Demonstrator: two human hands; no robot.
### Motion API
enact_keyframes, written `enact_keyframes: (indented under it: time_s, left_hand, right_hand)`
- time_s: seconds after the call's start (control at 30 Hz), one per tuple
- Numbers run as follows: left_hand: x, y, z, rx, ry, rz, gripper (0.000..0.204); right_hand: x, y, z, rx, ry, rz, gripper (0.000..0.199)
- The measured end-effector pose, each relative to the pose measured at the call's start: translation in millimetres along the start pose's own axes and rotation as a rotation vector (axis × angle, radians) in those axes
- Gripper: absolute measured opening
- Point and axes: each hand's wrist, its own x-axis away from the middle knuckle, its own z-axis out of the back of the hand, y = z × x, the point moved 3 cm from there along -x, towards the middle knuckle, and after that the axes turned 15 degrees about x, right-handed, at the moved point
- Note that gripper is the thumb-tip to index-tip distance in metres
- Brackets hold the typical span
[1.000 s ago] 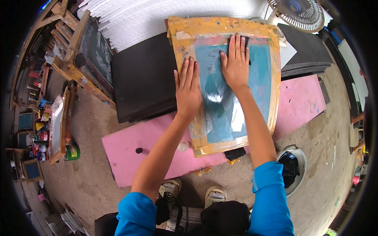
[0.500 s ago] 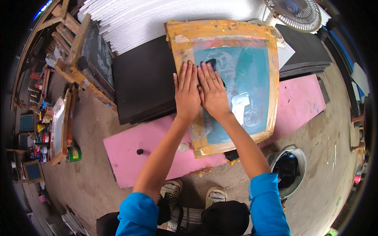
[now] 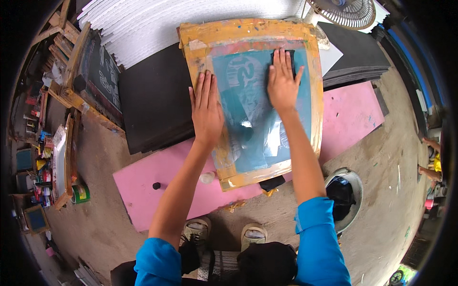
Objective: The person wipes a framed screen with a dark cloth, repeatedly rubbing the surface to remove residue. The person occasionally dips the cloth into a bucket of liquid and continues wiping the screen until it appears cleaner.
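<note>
A screen-printing frame (image 3: 248, 29), its borders covered in worn yellow-brown tape, lies before me with a blue-green mesh (image 3: 248, 109) stretched inside. A pale curved design shows on the mesh. My left hand (image 3: 207, 117) rests flat on the frame's left border, fingers extended and holding nothing. Towards the mesh's upper right, my right hand (image 3: 283, 93) presses a black cloth (image 3: 292, 61) down with stretched fingers. The cloth shows on both sides of the fingers, and the palm hides part of it.
Beneath the frame is a pink board (image 3: 143, 190) with a small black cap (image 3: 156, 186) and a whitish round thing (image 3: 207, 177). Black sheets (image 3: 152, 100) are stacked at left, white sheets (image 3: 143, 28) behind. A bucket (image 3: 358, 190) with dark cloth stands right; a fan (image 3: 348, 14) is at upper right.
My right hand has slid the black cloth rightward and upward across the mesh, away from my left hand. The left hand stays on the left border. The whole view has shifted slightly.
</note>
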Motion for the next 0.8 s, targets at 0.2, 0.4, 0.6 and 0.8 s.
enact_keyframes:
  time_s: [0.2,0.4,0.6,0.8]
  left_hand:
    - [1.1,-5.0,7.4,-0.027,0.016,-0.015,0.056]
    - [3.6,-0.4,-0.4,-0.035,-0.015,0.014,0.055]
    - [-0.8,1.3,4.4,-0.007,0.035,-0.04,0.052]
    - [2.2,0.6,0.7,-0.054,0.029,-0.031,0.057]
  right_hand:
    - [9.8,-14.8,10.9,0.031,0.023,0.116,0.051]
    - [2.9,-12.0,3.9,-0.21,-0.005,-0.018,0.06]
    - [156.5,-27.3,39.8,-0.298,-0.283,0.278,0.07]
    - [74.8,7.9,17.8,-0.178,-0.114,-0.125,0.055]
